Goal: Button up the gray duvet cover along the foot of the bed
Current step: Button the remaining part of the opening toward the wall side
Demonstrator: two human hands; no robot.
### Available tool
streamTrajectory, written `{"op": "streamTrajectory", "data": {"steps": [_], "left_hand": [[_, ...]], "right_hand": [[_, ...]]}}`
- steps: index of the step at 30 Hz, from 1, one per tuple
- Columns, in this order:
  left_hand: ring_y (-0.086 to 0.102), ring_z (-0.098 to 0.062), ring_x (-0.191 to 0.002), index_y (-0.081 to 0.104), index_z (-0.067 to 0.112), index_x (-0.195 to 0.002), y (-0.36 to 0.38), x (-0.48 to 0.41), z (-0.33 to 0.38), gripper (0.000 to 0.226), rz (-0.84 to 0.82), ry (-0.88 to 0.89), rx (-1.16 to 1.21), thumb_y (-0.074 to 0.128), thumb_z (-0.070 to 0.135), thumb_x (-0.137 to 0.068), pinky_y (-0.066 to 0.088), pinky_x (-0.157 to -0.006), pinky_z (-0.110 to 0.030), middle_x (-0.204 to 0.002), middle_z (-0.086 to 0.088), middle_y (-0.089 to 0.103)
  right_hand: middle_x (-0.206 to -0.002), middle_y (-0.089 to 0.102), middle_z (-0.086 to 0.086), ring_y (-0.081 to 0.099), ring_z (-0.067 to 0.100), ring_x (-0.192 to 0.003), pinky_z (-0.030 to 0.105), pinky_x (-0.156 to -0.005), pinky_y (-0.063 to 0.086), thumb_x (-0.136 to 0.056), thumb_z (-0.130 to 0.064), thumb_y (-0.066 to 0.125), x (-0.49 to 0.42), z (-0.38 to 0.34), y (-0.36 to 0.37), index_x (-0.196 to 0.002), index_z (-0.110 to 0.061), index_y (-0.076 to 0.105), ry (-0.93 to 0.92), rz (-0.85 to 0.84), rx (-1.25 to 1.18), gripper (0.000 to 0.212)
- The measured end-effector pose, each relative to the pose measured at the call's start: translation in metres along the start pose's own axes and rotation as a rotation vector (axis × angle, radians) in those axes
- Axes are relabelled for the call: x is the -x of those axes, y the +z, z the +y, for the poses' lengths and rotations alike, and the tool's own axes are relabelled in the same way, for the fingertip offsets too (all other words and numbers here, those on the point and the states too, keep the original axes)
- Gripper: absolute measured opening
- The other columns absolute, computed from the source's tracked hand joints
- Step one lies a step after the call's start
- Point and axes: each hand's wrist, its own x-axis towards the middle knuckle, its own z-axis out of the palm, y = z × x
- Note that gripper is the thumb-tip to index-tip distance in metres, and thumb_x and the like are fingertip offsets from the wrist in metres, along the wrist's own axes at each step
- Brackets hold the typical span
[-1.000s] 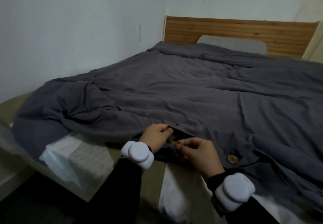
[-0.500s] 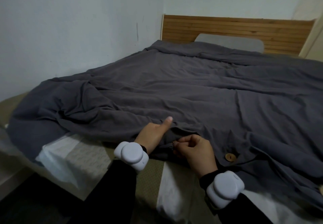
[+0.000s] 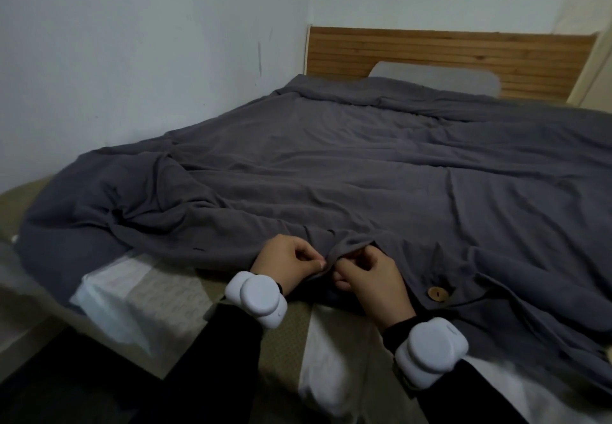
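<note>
1. The gray duvet cover (image 3: 364, 175) lay spread over the bed. Its open hem ran along the foot edge, at the 6 o'clock side of the view.
2. The left hand (image 3: 284, 263) pinched a fold of the hem between thumb and forefinger, with the other fingers curled.
3. The right hand (image 3: 371, 278) sat at 3 o'clock of the left hand, just beside it. Its fingers were curled round the same bunched fold of hem. Whether a button lay between the fingertips could not be told.
4. One round wooden button (image 3: 436, 293) lay fastened on the hem at 3 o'clock of the right hand, near it.
5. A small slit (image 3: 198, 250) showed in the hem at 9 o'clock of the left hand, well apart from it.
6. Each wrist carried a white rounded device: left wrist device (image 3: 256, 301), right wrist device (image 3: 430, 354). Both arms wore black sleeves.
7. The mattress (image 3: 284, 341) showed below the hem at 6 o'clock. The faint print on its wrap (image 3: 159, 291) was too blurred to read.
8. A gray pillow (image 3: 437, 81) leaned against the slatted wooden headboard (image 3: 430, 49) at 12 o'clock.
9. A pale wall (image 3: 132, 59) ran along the bed at 10 o'clock.
</note>
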Motion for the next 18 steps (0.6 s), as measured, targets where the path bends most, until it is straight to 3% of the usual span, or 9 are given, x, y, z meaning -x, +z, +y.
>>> {"op": "streamTrajectory", "data": {"steps": [4,7,10,15,18], "left_hand": [[0.063,0.0,-0.066,0.075,0.016,-0.078,0.004,0.005,0.01,0.005,0.034,0.05,-0.002,0.072,0.017,-0.073,0.051,-0.07,-0.015,-0.076,0.001,0.073],[0.062,0.0,-0.065,0.074,0.014,-0.078,0.007,0.009,0.017,0.006,0.062,0.09,0.001,0.069,0.013,-0.076,0.048,-0.064,-0.009,-0.078,-0.002,0.073],[0.059,0.011,-0.061,0.076,0.015,-0.082,0.009,0.01,0.019,0.008,0.075,0.112,0.034,0.071,0.013,-0.075,0.042,-0.062,0.001,-0.078,0.003,0.073],[0.056,0.014,-0.055,0.075,0.015,-0.078,0.009,0.008,0.018,0.005,0.091,0.097,0.058,0.073,0.015,-0.074,0.04,-0.058,0.001,-0.069,0.006,0.069],[0.059,0.007,-0.052,0.073,0.014,-0.074,0.011,0.005,0.016,0.001,0.124,0.039,0.129,0.073,0.014,-0.074,0.045,-0.057,-0.003,-0.064,0.003,0.068]], "right_hand": [[-0.071,0.06,0.004,0.059,0.019,-0.065,0.034,-0.065,0.053,-0.089,-0.041,0.057,0.003,-0.008,0.003,-0.087,-0.007,0.06,0.089,-0.015,-0.096,0.034],[-0.078,0.067,0.007,0.063,0.017,-0.066,0.034,-0.066,0.057,-0.087,-0.034,0.061,0.003,-0.002,0.003,-0.092,-0.009,0.065,0.051,0.013,-0.022,0.025],[-0.084,0.072,0.012,0.068,0.025,-0.079,0.051,-0.079,0.057,-0.079,-0.037,0.061,-0.003,0.005,0.001,-0.087,-0.015,0.067,0.007,0.072,0.057,0.024],[-0.089,0.072,0.006,0.067,0.027,-0.089,0.055,-0.086,0.052,-0.063,-0.057,0.053,-0.01,0.017,0.001,-0.088,-0.017,0.066,-0.02,0.097,0.072,0.049],[-0.095,0.072,0.005,0.067,0.025,-0.093,0.054,-0.089,0.051,-0.074,-0.048,0.058,-0.008,0.015,0.001,-0.094,-0.018,0.067,-0.022,0.094,0.055,0.037]]}}
